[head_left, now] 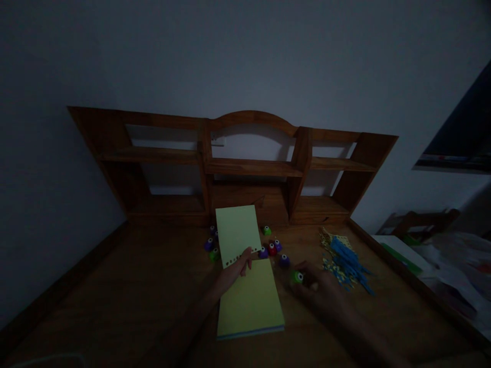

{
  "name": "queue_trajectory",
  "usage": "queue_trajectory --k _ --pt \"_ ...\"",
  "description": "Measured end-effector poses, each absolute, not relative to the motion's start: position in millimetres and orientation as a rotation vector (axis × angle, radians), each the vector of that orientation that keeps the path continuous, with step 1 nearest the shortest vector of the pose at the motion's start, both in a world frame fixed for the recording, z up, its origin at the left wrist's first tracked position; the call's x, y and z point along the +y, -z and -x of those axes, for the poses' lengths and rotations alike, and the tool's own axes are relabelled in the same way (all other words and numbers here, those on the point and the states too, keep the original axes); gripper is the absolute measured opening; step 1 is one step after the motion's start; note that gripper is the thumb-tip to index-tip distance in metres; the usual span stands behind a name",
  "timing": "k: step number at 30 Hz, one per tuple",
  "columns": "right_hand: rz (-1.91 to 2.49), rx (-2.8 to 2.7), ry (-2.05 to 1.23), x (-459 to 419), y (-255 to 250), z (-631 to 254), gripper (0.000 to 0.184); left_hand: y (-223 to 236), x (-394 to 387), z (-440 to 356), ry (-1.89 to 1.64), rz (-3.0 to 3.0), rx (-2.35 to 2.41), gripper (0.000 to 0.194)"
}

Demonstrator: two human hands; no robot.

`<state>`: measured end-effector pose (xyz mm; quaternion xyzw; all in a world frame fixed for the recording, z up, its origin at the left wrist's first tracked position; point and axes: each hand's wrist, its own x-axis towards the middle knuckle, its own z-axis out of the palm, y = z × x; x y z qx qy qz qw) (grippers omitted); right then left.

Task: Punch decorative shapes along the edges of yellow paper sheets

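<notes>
My left hand (238, 269) is closed at the lower edge of a pale yellow sheet of paper (237, 230), fingers pinched near its right corner. A row of ragged holes runs along that edge. Under the hand lies a thick pad of yellow paper (251, 306). To the right of the pad, my right hand (320, 286) is closed around a small green one-eyed toy (296, 277), slightly blurred. Nearby on the desk are a dark purple one-eyed toy (284, 261), a red one (272, 249) and a green one (266, 230).
More one-eyed toys, one of them green (214, 254), sit left of the sheet. Blue strips (348, 260) and yellow scraps (333, 266) lie at the right. A wooden shelf unit (253, 167) stands along the desk's back. Beyond the right edge are white bags (460, 271).
</notes>
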<state>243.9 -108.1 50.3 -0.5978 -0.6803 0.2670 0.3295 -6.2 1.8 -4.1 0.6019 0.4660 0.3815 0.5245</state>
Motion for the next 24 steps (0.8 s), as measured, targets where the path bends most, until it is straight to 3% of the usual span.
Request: queue_trajectory --k 4,6,9,15,20,24 --pt "1.252 -1.390 -1.035 -76 -72 -209 0.042 1 2 2 -1.027 -1.319 1.072 0.059" --pt "1.162 -1.344 -1.087 -52 -72 -193 0.055 -5 0 0 -1.087 -1.252 1.031 0.059" --pt "1.058 -1.267 -1.080 -20 -51 -172 0.056 -16 -3 1 -1.181 -1.204 0.992 0.063" --pt "1.100 -1.543 -0.782 -3 -2 -153 0.038 -27 -4 4 -1.201 -1.142 0.893 0.073" --pt "1.087 -1.549 -0.893 -13 6 -153 0.037 -26 1 5 -1.196 -1.109 0.907 0.073" --pt "1.181 -1.576 -0.719 -16 5 -154 0.027 -24 3 8 -1.236 -1.076 0.951 0.068"
